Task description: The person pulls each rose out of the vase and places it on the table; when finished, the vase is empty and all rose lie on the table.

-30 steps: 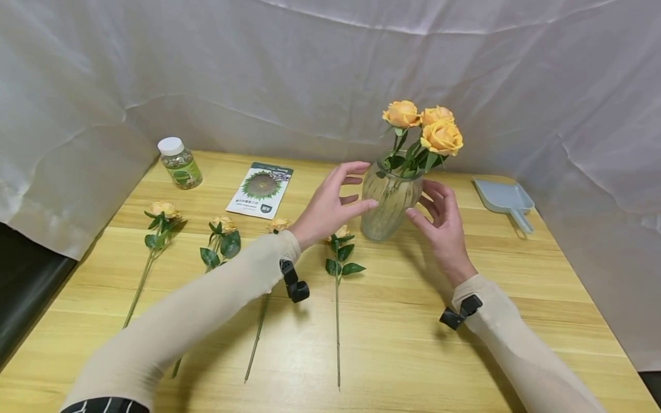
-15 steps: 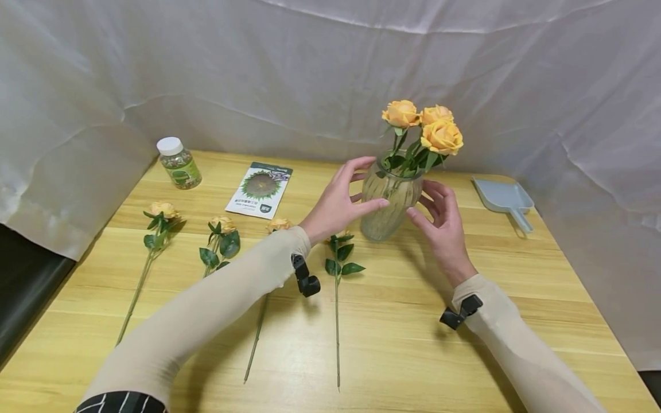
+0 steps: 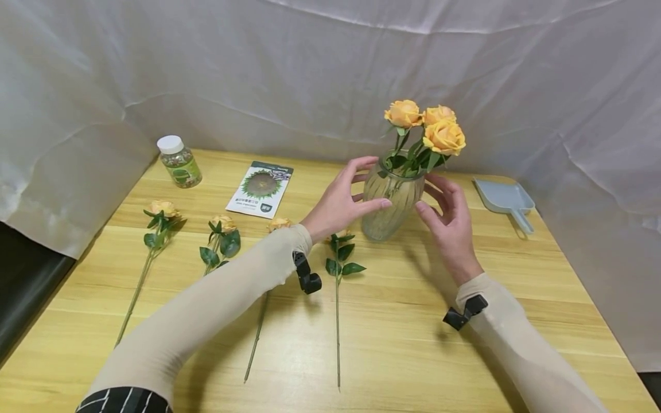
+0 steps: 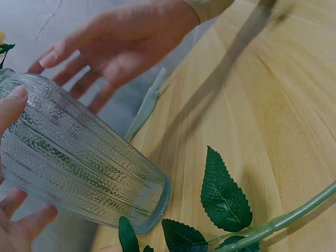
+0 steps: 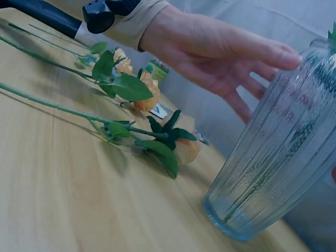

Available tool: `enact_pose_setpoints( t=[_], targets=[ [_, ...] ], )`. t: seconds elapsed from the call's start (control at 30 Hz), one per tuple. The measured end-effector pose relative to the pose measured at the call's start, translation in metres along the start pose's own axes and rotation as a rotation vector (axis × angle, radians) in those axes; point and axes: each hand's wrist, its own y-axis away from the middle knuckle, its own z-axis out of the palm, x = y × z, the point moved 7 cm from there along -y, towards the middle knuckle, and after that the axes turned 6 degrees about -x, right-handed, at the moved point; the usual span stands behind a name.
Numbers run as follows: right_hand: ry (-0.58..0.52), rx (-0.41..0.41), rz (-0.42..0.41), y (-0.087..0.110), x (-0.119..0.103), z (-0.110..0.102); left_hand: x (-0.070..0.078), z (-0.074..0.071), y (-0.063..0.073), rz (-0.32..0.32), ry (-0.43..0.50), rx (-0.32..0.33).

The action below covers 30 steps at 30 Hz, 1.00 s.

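Observation:
A ribbed clear glass vase (image 3: 393, 201) stands upright on the table with several yellow-orange roses (image 3: 443, 137) in it. My left hand (image 3: 338, 203) holds the vase loosely from the left, thumb across its front and fingers passing toward its far side. At the vase's right is my right hand (image 3: 449, 229), thumb apart from the glass and fingers loosely bent; its other fingertips are partly hidden behind the vase. The left wrist view shows this right hand (image 4: 126, 47) with a gap to the glass. A single rose (image 3: 338, 267) lies below my left hand.
More roses lie to the left, among them one rose (image 3: 162, 212) at the far left, some partly under my left sleeve. Behind them are a white-capped jar (image 3: 181, 163) and a seed packet (image 3: 260, 189). A blue-grey dustpan (image 3: 503, 198) lies at the right, before the cloth backdrop (image 3: 310, 74).
My left hand has moved right onto the vase, its thumb now further across the front. Over the last half second my right hand has drawn slightly away to the right.

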Motion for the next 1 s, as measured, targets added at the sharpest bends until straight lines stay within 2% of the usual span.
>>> enact_pose_setpoints(
  t=[0.17, 0.3, 0.47, 0.67, 1.0],
  targets=[
    [0.022, -0.015, -0.124, -0.006, -0.014, 0.001, -0.001, -0.001, -0.001, 0.000, 0.010, 0.000],
    [0.046, -0.046, -0.179, -0.012, -0.021, 0.004, -0.002, -0.002, -0.001, 0.004, 0.015, 0.001],
    [0.088, -0.062, -0.193, -0.018, -0.028, 0.004, -0.002, -0.002, -0.001, 0.011, 0.019, -0.003],
    [0.133, -0.070, -0.166, -0.023, -0.032, 0.005, -0.001, -0.003, -0.002, 0.015, 0.020, -0.007],
    [0.258, -0.118, -0.180, -0.032, -0.040, 0.013, -0.002, -0.001, -0.005, 0.007, 0.020, -0.034]
  ],
)
